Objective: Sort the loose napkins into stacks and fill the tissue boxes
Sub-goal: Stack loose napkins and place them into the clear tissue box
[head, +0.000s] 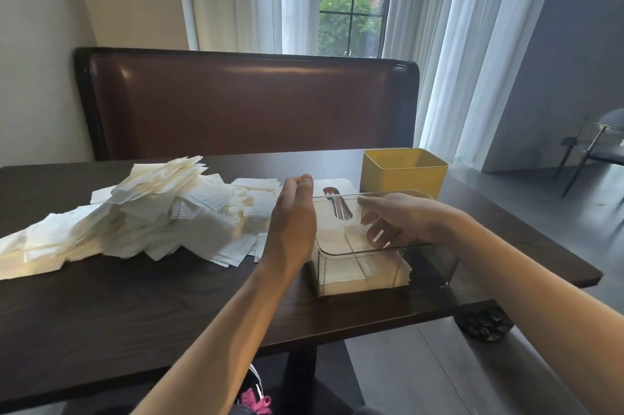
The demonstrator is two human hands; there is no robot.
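Note:
A big heap of loose white napkins (145,222) sprawls across the left half of the dark table (135,306). A clear plastic tissue box (429,266) stands at the right front, with a low stack of napkins (351,274) inside. My right hand (401,222) reaches into the box from above, fingers spread over the stack and touching a napkin. Against the box's left wall rests my left hand (295,215), fingers straight and together, holding nothing. Behind the clear box lies a white lid (332,186) with a slot.
A yellow open box (403,171) stands at the back right of the table. A brown padded bench (250,107) runs behind the table. The table's right edge is close to the clear box. A chair (597,147) stands at the far right.

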